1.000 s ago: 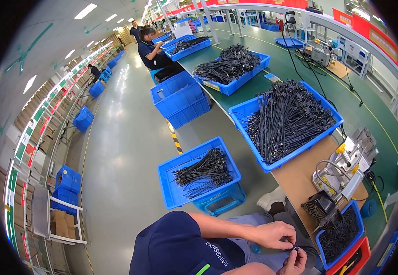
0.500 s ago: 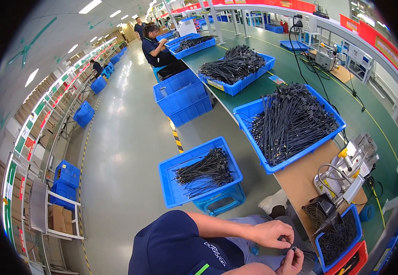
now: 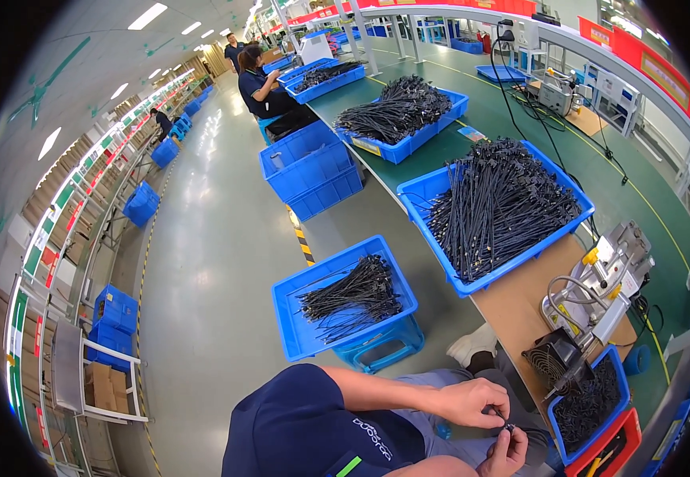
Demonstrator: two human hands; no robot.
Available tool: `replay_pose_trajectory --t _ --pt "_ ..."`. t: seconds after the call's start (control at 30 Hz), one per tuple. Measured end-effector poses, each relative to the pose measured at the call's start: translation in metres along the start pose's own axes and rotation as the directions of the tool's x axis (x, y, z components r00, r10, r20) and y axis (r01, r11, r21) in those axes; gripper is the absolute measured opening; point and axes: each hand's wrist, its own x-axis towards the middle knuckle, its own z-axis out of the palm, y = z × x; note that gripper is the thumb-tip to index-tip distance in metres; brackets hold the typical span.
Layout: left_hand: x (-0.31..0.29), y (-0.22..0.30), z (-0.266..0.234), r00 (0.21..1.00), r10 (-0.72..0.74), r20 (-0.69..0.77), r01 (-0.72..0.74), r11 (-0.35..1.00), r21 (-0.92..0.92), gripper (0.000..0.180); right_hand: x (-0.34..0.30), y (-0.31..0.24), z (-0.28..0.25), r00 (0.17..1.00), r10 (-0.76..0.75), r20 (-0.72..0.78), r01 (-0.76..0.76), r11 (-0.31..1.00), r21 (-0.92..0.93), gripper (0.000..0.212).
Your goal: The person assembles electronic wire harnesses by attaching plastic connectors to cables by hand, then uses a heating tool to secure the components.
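Observation:
My left hand (image 3: 476,403) pinches a short, thin black piece that looks like a cable end, fingers curled together. Just below it, my right hand (image 3: 506,453) grips a small black part at its fingertips. The two pieces meet or nearly meet between the hands; their exact form is too small to tell. Both hands are held above my lap, left of the bench edge. Nearest to them is a blue tray (image 3: 622,389) filled with small black parts, with a black fan (image 3: 552,359) beside it.
A blue tray of black cables (image 3: 408,310) rests on a blue stool (image 3: 382,352). A heaped cable tray (image 3: 472,288) stands on the bench, near a metal bench press (image 3: 599,290). A red bin (image 3: 633,433) sits at lower right. Blue crates (image 3: 313,171) stand beside the bench; a co-worker (image 3: 259,87) sits beyond.
The whole view has shifted slightly. My fingers have moved a little around the small black pieces; a bit more of the thin piece shows beneath my left fingers.

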Motion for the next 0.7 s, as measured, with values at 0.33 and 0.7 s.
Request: replay_pose_trajectory --t 0.33,0.7 --pt "0.0042 0.0000 0.0052 1.000 0.005 0.014 -0.005 1.000 -0.002 0.016 -0.0007 -0.0030 -0.0019 0.999 0.016 -0.028 -0.015 1.000 0.004 0.016" --pt "0.0026 0.0035 0.0050 0.999 0.043 -0.017 -0.043 0.999 -0.009 0.017 -0.0037 -0.0034 -0.0021 0.999 -0.035 -0.041 0.036 0.999 0.029 0.013"
